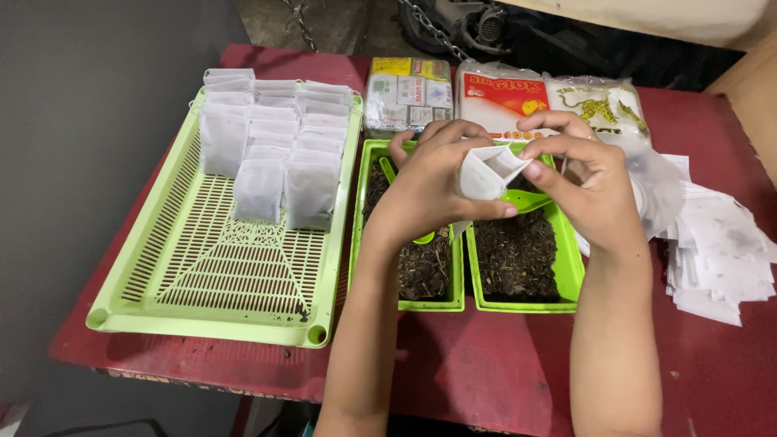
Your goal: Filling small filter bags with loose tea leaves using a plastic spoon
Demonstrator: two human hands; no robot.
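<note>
Both hands hold a small white paper bag [486, 171] above two green tubs of dark dried leaves [518, 255]. The left hand [429, 182] grips its lower part, and the fingers [538, 170] of the right hand [595, 190] pinch the rim. The bag's mouth is spread open and points up and to the right; its long axis tilts that way. A green scoop [526, 200] lies just beneath. Filled bags [275, 154] stand in a green tray [202, 283] on the red tabletop [502, 364].
</note>
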